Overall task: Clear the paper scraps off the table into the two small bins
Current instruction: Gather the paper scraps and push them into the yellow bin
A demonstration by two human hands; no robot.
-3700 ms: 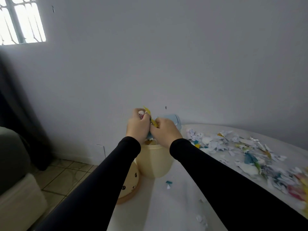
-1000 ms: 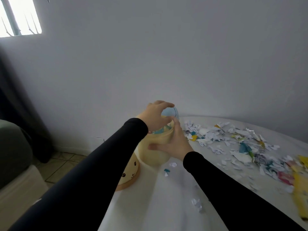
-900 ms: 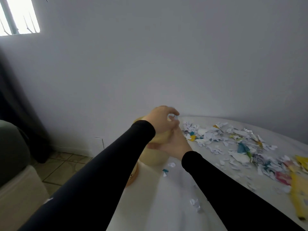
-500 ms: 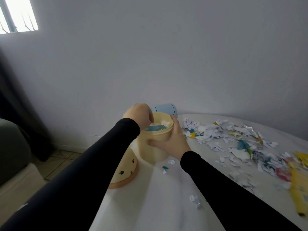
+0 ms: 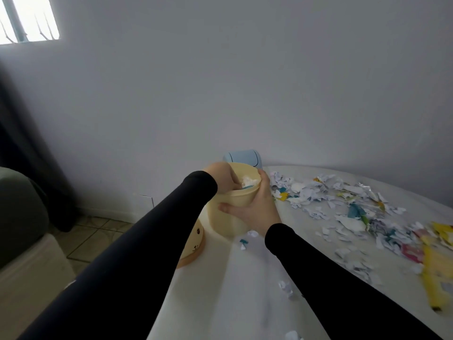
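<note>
**Cream bin steadied while you press scraps down inside it**

Your right hand (image 5: 255, 209) wraps the side of the cream bin (image 5: 231, 212), thumb in front. Your left hand (image 5: 224, 179) reaches into its mouth, fingers curled down onto the white and blue paper; whether they pinch anything, you cannot tell. Behind stands the blue bin (image 5: 242, 157). Paper scraps (image 5: 343, 207) litter the white worktop (image 5: 220, 290) at right. The bin's face-printed lid (image 5: 193, 244) lies at the left edge.

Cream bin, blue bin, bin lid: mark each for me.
cream bin (image 5: 230, 217): head view, front wall below the rim.
blue bin (image 5: 241, 157): head view, domed top.
bin lid (image 5: 195, 241): head view, side with printed face.
</note>
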